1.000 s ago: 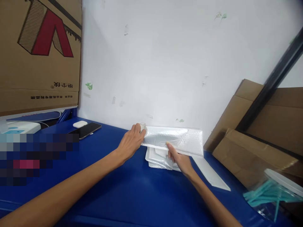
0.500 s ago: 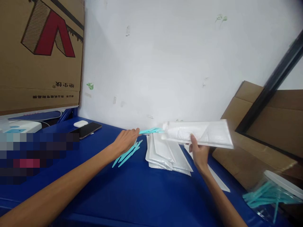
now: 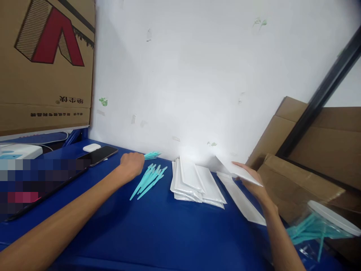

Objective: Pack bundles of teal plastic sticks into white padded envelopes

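1. While the left hand (image 3: 132, 165) is closed around a bundle of teal sticks (image 3: 152, 155), loose sticks (image 3: 149, 179) lie nearby on the blue table (image 3: 158, 237).
2. White padded envelopes (image 3: 193, 180) lie stacked mid-table.
3. The right hand (image 3: 257, 187) grips one raised envelope (image 3: 238, 172).

Midway on the tabletop (image 3: 169, 233), a stack of envelopes (image 3: 187, 180); just left, loose sticks (image 3: 150, 177), with a bundle (image 3: 152, 155) behind them at the left hand (image 3: 132, 164). Farther left, a phone (image 3: 103, 155); just behind it, an earbud case (image 3: 91, 147). Right of the stack, one flat envelope (image 3: 242, 199), another envelope (image 3: 235, 170) in the right hand (image 3: 252, 178). Far right, a container (image 3: 334, 218) with sticks inside, before a carton (image 3: 301, 184). Behind the stack, the wall (image 3: 180, 75).
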`<state>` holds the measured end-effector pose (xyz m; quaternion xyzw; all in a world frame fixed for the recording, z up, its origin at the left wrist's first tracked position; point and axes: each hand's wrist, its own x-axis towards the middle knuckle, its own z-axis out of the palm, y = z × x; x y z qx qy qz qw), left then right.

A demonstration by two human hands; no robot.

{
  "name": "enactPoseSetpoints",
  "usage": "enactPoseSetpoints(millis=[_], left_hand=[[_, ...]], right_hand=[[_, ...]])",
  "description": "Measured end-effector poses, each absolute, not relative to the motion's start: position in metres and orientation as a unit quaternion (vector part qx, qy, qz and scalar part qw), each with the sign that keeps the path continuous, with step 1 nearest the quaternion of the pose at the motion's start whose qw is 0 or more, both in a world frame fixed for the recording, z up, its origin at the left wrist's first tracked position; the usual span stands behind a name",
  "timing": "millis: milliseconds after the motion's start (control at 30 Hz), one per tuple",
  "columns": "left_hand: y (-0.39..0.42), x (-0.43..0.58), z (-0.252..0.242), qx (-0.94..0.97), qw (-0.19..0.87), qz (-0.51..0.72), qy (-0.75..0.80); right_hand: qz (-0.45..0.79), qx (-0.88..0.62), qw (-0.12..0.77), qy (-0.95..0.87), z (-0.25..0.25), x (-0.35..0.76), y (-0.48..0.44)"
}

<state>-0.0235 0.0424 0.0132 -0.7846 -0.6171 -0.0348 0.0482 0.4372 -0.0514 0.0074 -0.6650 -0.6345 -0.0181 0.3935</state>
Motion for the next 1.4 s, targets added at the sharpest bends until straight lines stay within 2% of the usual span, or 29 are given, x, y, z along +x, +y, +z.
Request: enactPoseSetpoints(millis=[233, 400, 633, 767, 933, 1000, 1133, 1200, 1400], left_hand=[[0.048, -0.036, 0.018, -0.770, -0.013, 0.030, -0.637], [0.036, -0.025, 0.020, -0.765, -0.043, 0.082, -0.637], [0.026, -0.021, 0.025, -0.770, -0.069, 0.109, -0.624], [0.022, -0.020, 0.028, -0.767, -0.062, 0.112, -0.629], [0.027, -0.022, 0.026, -0.753, -0.064, 0.079, -0.650], [0.035, -0.023, 0.022, -0.732, -0.062, 0.032, -0.678], [0.051, -0.025, 0.011, -0.704, -0.063, -0.007, -0.708], [0.055, -0.024, 0.004, -0.705, -0.064, -0.017, -0.706], [0.056, -0.018, -0.010, -0.739, -0.060, -0.099, -0.663]], right_hand=[[0.219, -0.664, 0.400, -0.592, 0.000, 0.481, -0.073], [0.185, -0.680, 0.362, -0.610, -0.005, 0.497, -0.082], [0.158, -0.690, 0.394, -0.585, -0.007, 0.507, -0.086], [0.200, -0.718, 0.377, -0.550, -0.009, 0.510, -0.088], [0.290, -0.744, 0.288, -0.528, -0.016, 0.523, -0.092], [0.253, -0.758, 0.276, -0.534, -0.018, 0.530, -0.089], [0.047, -0.770, 0.300, -0.561, -0.013, 0.511, -0.068], [-0.011, -0.762, 0.310, -0.568, -0.011, 0.481, -0.052], [0.088, -0.739, 0.218, -0.632, -0.026, 0.392, -0.021]])
